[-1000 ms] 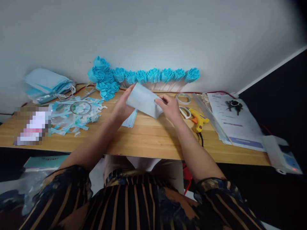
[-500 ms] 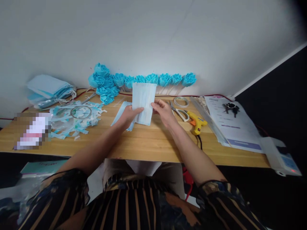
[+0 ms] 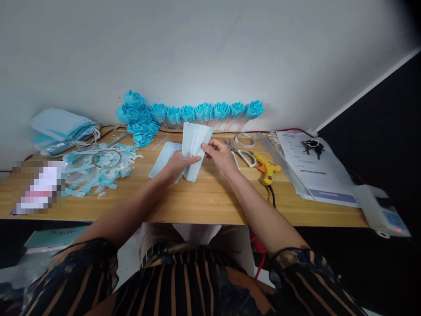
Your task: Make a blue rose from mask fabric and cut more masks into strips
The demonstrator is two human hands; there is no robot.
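Note:
My left hand (image 3: 181, 166) grips a pale blue face mask (image 3: 194, 137) by its lower left part, thumb across the front. No ear loops show on this mask. At its right edge, my right hand (image 3: 221, 156) pinches the fabric between thumb and fingers. The mask stands upright above the table, creased down its length and narrower at the bottom. More flat pale blue mask pieces (image 3: 163, 159) lie on the table behind and beside my left hand, partly covered by it. White-handled scissors (image 3: 245, 157) rest just right of my right hand.
Blue fabric flowers (image 3: 204, 112) line the wall. Left are stacked masks (image 3: 62, 127), cut scraps (image 3: 95, 175) and a tape ring (image 3: 107, 159). Right are another tape roll (image 3: 245, 140), a yellow glue gun (image 3: 268, 169) with cord, papers (image 3: 312, 171), keys (image 3: 314, 147) and a white box (image 3: 378, 210).
The mask, flat and wider before, is now creased and drawn narrower toward its lower end. Both hands have closed in slightly on it. The whole view has shifted a little.

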